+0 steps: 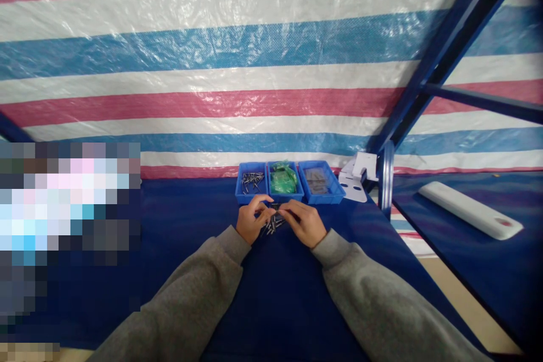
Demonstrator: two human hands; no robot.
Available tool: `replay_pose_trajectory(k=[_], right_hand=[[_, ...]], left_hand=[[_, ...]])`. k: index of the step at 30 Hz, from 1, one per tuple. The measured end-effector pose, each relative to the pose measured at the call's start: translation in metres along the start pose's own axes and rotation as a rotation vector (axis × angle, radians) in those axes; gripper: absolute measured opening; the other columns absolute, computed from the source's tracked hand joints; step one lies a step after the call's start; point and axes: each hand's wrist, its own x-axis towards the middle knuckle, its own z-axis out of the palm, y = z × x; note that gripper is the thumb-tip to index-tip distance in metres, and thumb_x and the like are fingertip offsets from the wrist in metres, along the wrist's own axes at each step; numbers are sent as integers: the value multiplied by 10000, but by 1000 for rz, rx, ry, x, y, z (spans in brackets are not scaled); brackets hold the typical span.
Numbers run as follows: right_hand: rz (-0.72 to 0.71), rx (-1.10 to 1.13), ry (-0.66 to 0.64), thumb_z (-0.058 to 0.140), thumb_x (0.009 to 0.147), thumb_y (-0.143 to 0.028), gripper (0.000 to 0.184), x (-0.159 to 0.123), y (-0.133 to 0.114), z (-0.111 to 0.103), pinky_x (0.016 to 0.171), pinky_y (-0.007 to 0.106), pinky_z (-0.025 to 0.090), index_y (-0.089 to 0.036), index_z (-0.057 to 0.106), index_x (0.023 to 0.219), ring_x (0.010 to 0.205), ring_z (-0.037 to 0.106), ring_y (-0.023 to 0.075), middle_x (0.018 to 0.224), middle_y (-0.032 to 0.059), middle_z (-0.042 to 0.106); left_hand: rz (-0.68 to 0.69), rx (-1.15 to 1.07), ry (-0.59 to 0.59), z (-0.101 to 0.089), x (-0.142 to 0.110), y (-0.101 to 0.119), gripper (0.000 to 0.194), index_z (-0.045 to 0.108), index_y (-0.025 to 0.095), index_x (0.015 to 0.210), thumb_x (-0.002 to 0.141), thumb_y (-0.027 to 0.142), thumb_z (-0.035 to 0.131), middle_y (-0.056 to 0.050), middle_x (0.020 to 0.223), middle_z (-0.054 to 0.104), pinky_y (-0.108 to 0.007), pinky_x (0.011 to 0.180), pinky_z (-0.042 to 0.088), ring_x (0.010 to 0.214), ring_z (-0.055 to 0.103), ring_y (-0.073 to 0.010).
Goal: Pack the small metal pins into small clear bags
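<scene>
1. Left hand (253, 219) and right hand (304, 224) met centrally, fingers (266, 200) pinched; any grip could not be confirmed.
2. Small metal screws (272, 226) lay loose beneath them on the table (199, 220).
3. Three blue bins (285, 197) stood just beyond, apparently placed within easy reach.

Shiny metal fasteners (272, 224) lie on matt blue cloth (182, 220).

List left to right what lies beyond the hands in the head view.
Blue bin of metal screws → blue bin of green bagged parts → blue bin of grey flat pieces → white shaped plate → blue upright post → long white bar
</scene>
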Motion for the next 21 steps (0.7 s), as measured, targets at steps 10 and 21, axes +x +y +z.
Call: replay_pose_trajectory(k=[10,21], right_hand=[[49,13,0,433,875,-325,210,-1,1,1,688,263,460,-197,599,875,735,594,153,791,41,628],[71,14,-37,392,896,-292,234,-1,6,4,686,242,454,-200,590,810,731,602,143,780,33,636]], left_hand=[[11,223,43,-3,1,-2,332,562,165,599,863,330,445,42,457,522,-180,500,391,450,498,-73],[144,171,50,-2,0,7,197,631,160,848,846,297,489,-40,815,665,-226,701,462,714,603,-123]])
